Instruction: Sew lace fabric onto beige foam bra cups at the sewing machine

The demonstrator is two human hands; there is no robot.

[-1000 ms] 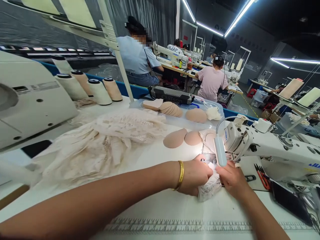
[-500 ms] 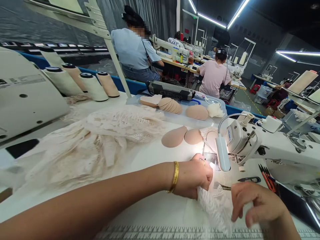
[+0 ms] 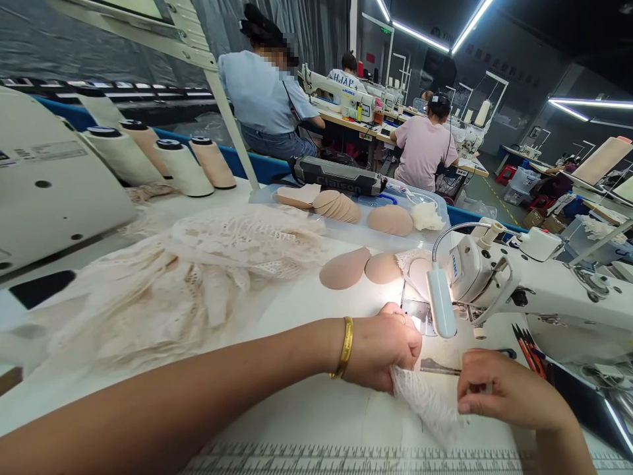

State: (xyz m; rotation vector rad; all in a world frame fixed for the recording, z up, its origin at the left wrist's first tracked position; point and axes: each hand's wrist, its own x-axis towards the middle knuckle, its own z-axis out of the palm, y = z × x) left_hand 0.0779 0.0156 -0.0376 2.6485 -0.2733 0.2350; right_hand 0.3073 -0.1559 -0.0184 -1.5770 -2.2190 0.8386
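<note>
White lace, a small lace piece [image 3: 426, 404], lies on the table [image 3: 316, 415] just in front of the sewing machine [image 3: 534, 290], stretched between both hands. The left hand [image 3: 383, 349] is closed in a loose fist on the upper end of it, right below the machine's lamp [image 3: 439, 307], with a gold bangle [image 3: 345, 348] on the wrist. The right hand [image 3: 504, 390] sits to the right of the lace and nearer the camera than the machine head; its thumb and fingertips are pressed together in a pinch, seemingly on a slim dark tool, likely thread snips [image 3: 440, 367], whose tip points toward the left hand just above the fabric. Half a second ago that hand hung with fingers curled and apart, free of the tool, and the snips lay nearer the machine's base; one second ago both hands were bunched close together at the needle with the lace crumpled between them. Now the lace is drawn out flatter and longer toward the table's near edge. Behind the machine's lamp lie two tan foam cups [image 3: 363, 269], and further left of the machine a heap of cream lace [image 3: 198, 277] spreads across the table, with thread cones [image 3: 182, 165] standing beyond it.
</note>
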